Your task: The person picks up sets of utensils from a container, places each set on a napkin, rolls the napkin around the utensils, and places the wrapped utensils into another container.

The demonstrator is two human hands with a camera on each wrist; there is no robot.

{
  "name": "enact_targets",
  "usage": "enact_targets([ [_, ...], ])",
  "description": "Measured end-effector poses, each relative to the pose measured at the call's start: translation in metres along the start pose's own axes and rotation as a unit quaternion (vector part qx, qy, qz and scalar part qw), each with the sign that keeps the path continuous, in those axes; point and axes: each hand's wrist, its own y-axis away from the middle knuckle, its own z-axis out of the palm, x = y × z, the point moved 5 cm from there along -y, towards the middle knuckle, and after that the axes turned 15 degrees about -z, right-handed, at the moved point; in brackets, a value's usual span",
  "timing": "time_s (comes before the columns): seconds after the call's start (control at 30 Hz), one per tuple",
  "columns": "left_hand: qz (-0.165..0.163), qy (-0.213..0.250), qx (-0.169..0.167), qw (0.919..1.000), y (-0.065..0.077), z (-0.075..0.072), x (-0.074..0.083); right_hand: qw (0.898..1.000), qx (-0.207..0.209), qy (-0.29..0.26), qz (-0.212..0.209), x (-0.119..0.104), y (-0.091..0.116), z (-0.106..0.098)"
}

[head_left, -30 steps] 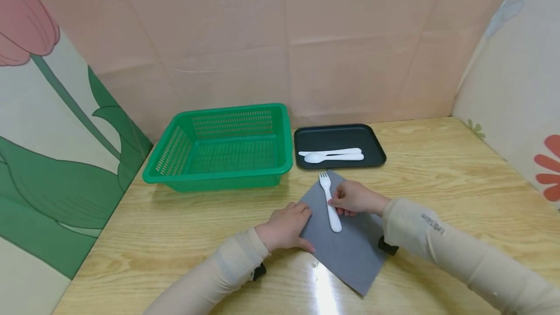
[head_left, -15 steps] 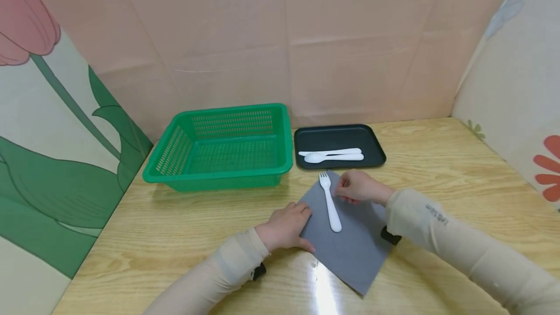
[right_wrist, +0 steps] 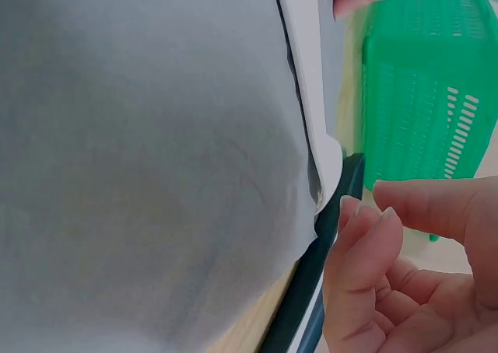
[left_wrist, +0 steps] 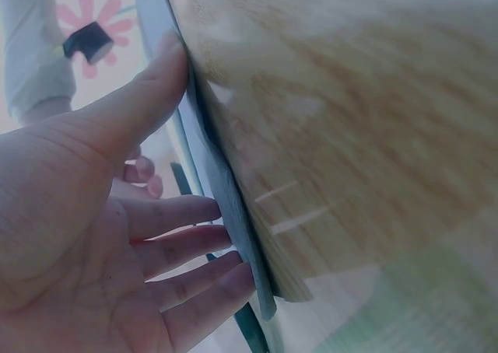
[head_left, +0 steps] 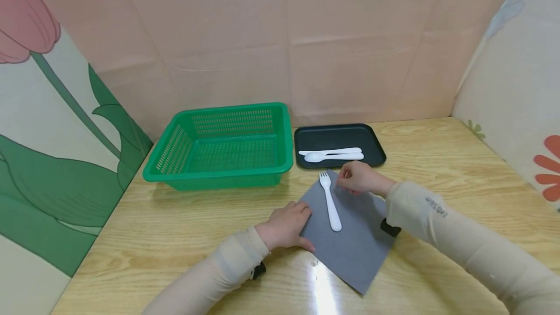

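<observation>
A grey napkin (head_left: 354,252) lies on the table turned cornerwise, with a white fork (head_left: 332,210) on it, tines toward the back. My left hand (head_left: 286,227) rests at the napkin's left side. In the left wrist view its fingers (left_wrist: 206,298) and thumb reach the cloth's edge, spread rather than curled. My right hand (head_left: 360,178) hovers over the napkin's far part, to the right of the fork's tines. Its thumb and forefinger stand slightly apart in the right wrist view, nothing between them, the other fingers loosely bent.
Behind the napkin stands a black tray (head_left: 337,136) bearing a white knife (head_left: 350,150) and a white spoon (head_left: 341,157). A green plastic basket (head_left: 218,179) is to the tray's left. Walls border the wooden table (head_left: 446,159) at the back and sides.
My right hand has let go of the fork and moved away from its handle, toward the napkin's far corner. Fork, napkin and left hand stay in place.
</observation>
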Motion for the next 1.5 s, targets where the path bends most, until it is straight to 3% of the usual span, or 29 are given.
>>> enact_targets([
  [0.83, 0.004, 0.002, 0.003, 1.0000, 0.000, 0.001, 0.000, 0.998, 0.049, 0.034, 0.006, 0.015, -0.007, -0.024],
  [1.17, 0.002, 0.001, 0.004, 1.0000, 0.000, 0.001, 0.000, 0.986, 0.105, 0.122, -0.034, 0.020, -0.015, -0.039],
  [1.5, 0.005, 0.011, 0.005, 0.9999, 0.000, 0.001, -0.001, 0.979, 0.114, 0.165, -0.021, 0.029, -0.023, -0.047],
])
